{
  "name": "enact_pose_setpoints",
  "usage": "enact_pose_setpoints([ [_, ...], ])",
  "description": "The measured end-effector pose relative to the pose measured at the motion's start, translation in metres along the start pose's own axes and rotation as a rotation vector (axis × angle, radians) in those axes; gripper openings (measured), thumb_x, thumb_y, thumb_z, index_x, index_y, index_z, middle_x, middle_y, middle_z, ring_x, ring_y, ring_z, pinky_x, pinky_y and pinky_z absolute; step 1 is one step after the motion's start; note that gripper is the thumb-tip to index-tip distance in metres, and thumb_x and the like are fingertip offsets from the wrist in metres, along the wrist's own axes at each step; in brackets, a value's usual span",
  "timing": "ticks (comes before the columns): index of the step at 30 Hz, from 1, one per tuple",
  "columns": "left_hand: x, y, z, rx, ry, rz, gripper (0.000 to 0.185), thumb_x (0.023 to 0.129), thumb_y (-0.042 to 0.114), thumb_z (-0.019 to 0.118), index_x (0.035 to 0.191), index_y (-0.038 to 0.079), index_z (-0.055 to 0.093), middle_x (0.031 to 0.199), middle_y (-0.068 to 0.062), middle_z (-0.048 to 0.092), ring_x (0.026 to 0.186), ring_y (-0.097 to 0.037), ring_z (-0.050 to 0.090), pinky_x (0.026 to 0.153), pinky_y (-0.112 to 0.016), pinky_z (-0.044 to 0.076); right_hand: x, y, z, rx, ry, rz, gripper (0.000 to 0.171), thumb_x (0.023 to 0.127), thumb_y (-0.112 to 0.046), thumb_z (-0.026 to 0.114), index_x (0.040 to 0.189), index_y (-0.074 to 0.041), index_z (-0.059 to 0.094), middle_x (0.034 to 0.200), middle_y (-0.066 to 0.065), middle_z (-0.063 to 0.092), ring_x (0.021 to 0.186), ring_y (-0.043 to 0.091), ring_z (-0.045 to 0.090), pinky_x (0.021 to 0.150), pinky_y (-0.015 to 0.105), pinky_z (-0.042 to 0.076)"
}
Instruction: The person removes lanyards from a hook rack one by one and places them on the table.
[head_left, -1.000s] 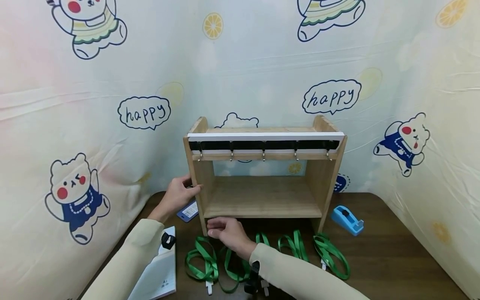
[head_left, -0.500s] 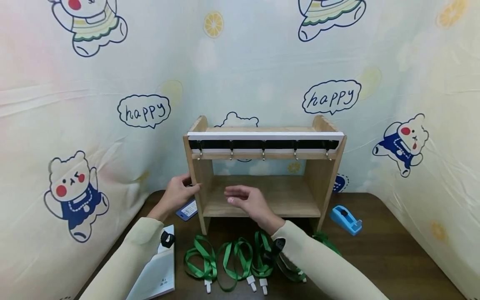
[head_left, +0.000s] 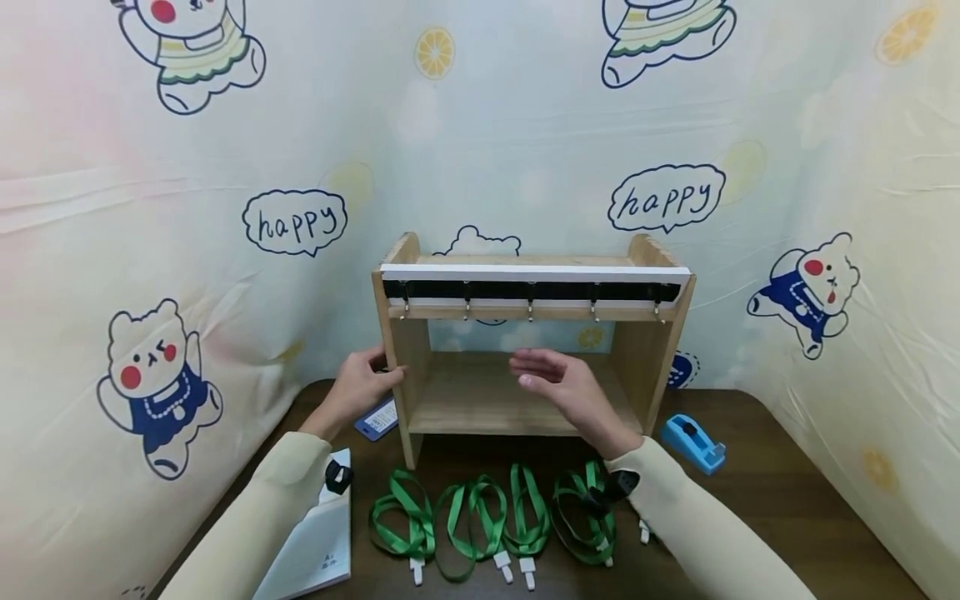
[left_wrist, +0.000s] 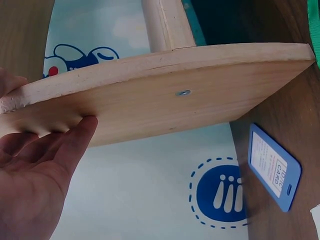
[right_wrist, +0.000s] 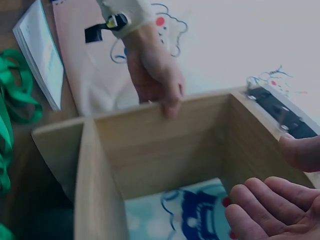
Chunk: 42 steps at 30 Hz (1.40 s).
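A small wooden shelf stands on the table, with a white and black strip of metal hooks along its upper front. My left hand grips the edge of its left side panel. In the left wrist view the fingers press the panel's outer face, while the thumb lies over the front edge. Before the shelf's opening hovers my right hand, fingers loosely extended and holding nothing. In the right wrist view its palm faces up beside the shelf, apart from the wood.
Several green lanyards with white clips lie coiled along the table's front. A white book is at the left, and a blue card holder lies by the shelf's left side. A blue tape dispenser sits at the right.
My right hand has risen from the shelf's lower left corner and moved right across its opening. My left hand keeps its hold on the side panel, and the shelf stays in place.
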<state>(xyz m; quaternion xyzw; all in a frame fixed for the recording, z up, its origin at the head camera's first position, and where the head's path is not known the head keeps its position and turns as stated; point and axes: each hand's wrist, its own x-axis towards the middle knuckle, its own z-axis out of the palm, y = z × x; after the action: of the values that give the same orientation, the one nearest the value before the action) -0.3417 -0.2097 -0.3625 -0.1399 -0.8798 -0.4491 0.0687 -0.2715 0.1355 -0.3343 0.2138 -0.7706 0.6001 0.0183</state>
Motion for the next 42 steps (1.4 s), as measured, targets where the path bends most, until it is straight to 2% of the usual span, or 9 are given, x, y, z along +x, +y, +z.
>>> enact_pose_setpoints([
  [4, 0.000, -0.001, 0.001, -0.007, -0.007, -0.015, 0.056, 0.097, 0.029, 0.065, 0.147, 0.009, 0.050, 0.142, -0.021, 0.058, 0.124, -0.040, 0.062, 0.098, -0.054, 0.057, -0.009, -0.001, -0.024, -0.059, 0.022, -0.004, 0.046, 0.100, -0.026, 0.064, 0.142, -0.010, 0.057, 0.141, 0.013, 0.064, 0.130, 0.029, 0.062, 0.107, 0.041, 0.053],
  [11, 0.001, 0.001, 0.001, -0.011, -0.005, -0.017, 0.055, 0.097, 0.028, 0.066, 0.147, 0.010, 0.051, 0.141, -0.021, 0.058, 0.123, -0.039, 0.062, 0.098, -0.054, 0.057, -0.024, -0.004, -0.067, -0.091, 0.085, -0.002, 0.051, 0.099, -0.031, 0.065, 0.143, -0.008, 0.054, 0.143, 0.016, 0.061, 0.126, 0.011, 0.064, 0.098, 0.014, 0.051],
  [16, 0.001, -0.001, 0.001, -0.023, -0.011, -0.021, 0.055, 0.097, 0.028, 0.066, 0.146, 0.010, 0.051, 0.141, -0.021, 0.058, 0.123, -0.040, 0.062, 0.098, -0.054, 0.056, -0.034, -0.004, -0.089, -0.107, 0.132, -0.005, 0.052, 0.100, -0.031, 0.063, 0.143, -0.005, 0.053, 0.142, 0.020, 0.061, 0.117, -0.003, 0.064, 0.096, 0.010, 0.050],
  [18, 0.001, -0.001, 0.001, -0.021, -0.009, -0.020, 0.055, 0.097, 0.028, 0.066, 0.146, 0.009, 0.051, 0.141, -0.021, 0.058, 0.124, -0.040, 0.061, 0.098, -0.055, 0.056, -0.037, -0.004, -0.095, -0.115, 0.144, -0.006, 0.051, 0.101, -0.029, 0.062, 0.144, -0.003, 0.053, 0.141, 0.016, 0.063, 0.115, -0.006, 0.064, 0.096, 0.009, 0.050],
  [21, 0.001, -0.001, 0.001, -0.016, -0.005, -0.021, 0.055, 0.097, 0.028, 0.065, 0.147, 0.010, 0.051, 0.141, -0.021, 0.058, 0.123, -0.040, 0.061, 0.098, -0.055, 0.056, -0.043, -0.005, -0.104, -0.129, 0.151, -0.009, 0.050, 0.102, -0.027, 0.059, 0.144, -0.002, 0.051, 0.134, 0.000, 0.069, 0.115, -0.006, 0.064, 0.096, 0.009, 0.049],
  [25, 0.001, 0.000, 0.001, -0.006, -0.006, -0.023, 0.056, 0.097, 0.030, 0.065, 0.147, 0.010, 0.050, 0.141, -0.021, 0.058, 0.123, -0.040, 0.062, 0.098, -0.054, 0.057, -0.052, -0.004, -0.116, -0.136, 0.164, -0.018, 0.048, 0.104, -0.026, 0.056, 0.145, -0.002, 0.050, 0.123, -0.021, 0.068, 0.115, -0.007, 0.063, 0.096, 0.007, 0.047],
  [28, 0.001, 0.001, 0.000, -0.002, -0.006, -0.024, 0.056, 0.097, 0.031, 0.065, 0.148, 0.010, 0.050, 0.141, -0.021, 0.058, 0.123, -0.039, 0.062, 0.098, -0.054, 0.057, -0.058, -0.005, -0.126, -0.123, 0.174, -0.032, 0.049, 0.104, -0.023, 0.055, 0.146, 0.001, 0.047, 0.120, -0.027, 0.066, 0.115, -0.008, 0.063, 0.095, 0.007, 0.048],
  [36, 0.001, 0.002, -0.002, 0.002, 0.005, -0.009, 0.055, 0.097, 0.031, 0.064, 0.146, 0.009, 0.051, 0.140, -0.022, 0.059, 0.122, -0.039, 0.063, 0.098, -0.054, 0.057, -0.072, -0.005, -0.152, -0.081, 0.189, -0.053, 0.049, 0.104, -0.019, 0.055, 0.149, -0.002, 0.045, 0.129, -0.016, 0.070, 0.117, -0.002, 0.066, 0.095, 0.006, 0.048],
  [42, 0.000, 0.001, 0.000, -0.003, 0.010, 0.014, 0.054, 0.097, 0.031, 0.066, 0.144, 0.008, 0.053, 0.133, -0.022, 0.063, 0.118, -0.038, 0.065, 0.091, -0.051, 0.060, -0.082, 0.001, -0.163, -0.003, 0.200, -0.078, 0.045, 0.104, -0.014, 0.054, 0.146, -0.002, 0.049, 0.126, -0.012, 0.072, 0.114, 0.001, 0.069, 0.096, 0.007, 0.049],
])
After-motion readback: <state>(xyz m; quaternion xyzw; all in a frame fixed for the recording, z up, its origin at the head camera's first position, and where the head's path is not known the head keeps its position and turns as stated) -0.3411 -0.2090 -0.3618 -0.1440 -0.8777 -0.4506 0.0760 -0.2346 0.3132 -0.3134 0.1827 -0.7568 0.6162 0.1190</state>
